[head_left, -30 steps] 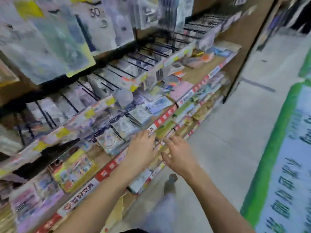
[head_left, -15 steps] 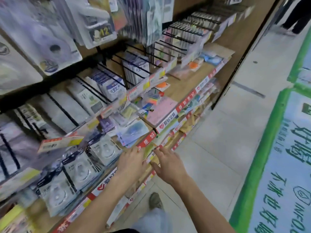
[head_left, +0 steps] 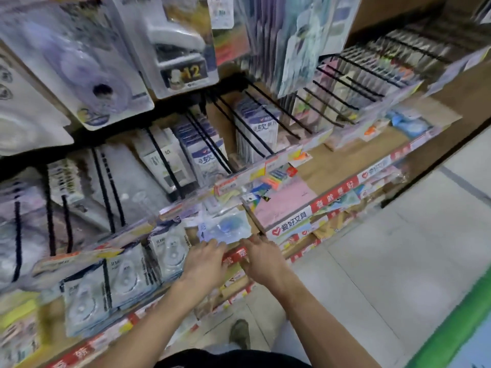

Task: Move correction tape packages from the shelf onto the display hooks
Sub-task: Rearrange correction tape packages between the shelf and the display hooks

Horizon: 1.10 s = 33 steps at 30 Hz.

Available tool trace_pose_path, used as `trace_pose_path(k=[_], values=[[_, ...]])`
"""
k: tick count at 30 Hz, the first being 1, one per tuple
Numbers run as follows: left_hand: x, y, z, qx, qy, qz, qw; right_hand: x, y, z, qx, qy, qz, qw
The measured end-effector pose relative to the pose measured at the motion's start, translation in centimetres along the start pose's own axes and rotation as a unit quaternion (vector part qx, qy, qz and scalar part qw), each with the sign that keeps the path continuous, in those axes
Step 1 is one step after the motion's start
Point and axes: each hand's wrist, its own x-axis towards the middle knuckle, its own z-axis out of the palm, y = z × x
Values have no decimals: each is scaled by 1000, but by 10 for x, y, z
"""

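Two bare forearms reach up from the bottom edge toward the front edge of the wooden shelf, the hands close together but apart. The left hand lies palm down, its fingers stretched forward onto the near edge of a clear package with a blue correction tape inside; whether the fingers pinch that package or only rest on it cannot be told through the blur. The right hand is just beside it, knuckles up, fingers curled down over the red price strip at the shelf's front edge; whether it holds anything cannot be told. The package lies flat on the shelf near its front edge, just left of a thin divider, with a pink pad on the other side. Above the shelf, black hooks slope out from the back wall, several loaded with hanging packs and each ending in a price tag. At the shelf's left end, white tape packs hang in a row from lower hooks. One shoe shows on the pale floor below.
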Motion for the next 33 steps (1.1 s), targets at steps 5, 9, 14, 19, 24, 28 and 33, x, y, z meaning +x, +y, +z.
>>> trace_pose_path(k=[5,9,14,19,24,28,33], values=[[6,-1,1,-62,-15,-95,993,43,10,-10,-25,-37,-96,994],[1,15,-4,-108,-10,-177,978,76,25,-28,-64,-89,-165,980],[-16,41,4,-141,19,-257,956,120,40,-35,-81,-101,-225,966],[-33,69,17,-182,16,-343,921,141,48,-24,-84,-127,-271,950],[-45,92,36,-223,-8,-398,890,150,53,-13,-114,-137,-288,941],[-45,103,44,-242,-13,-414,877,156,55,-13,-138,-116,-290,940],[-34,110,38,-254,2,-412,875,156,63,-17,-41,-132,-272,952]])
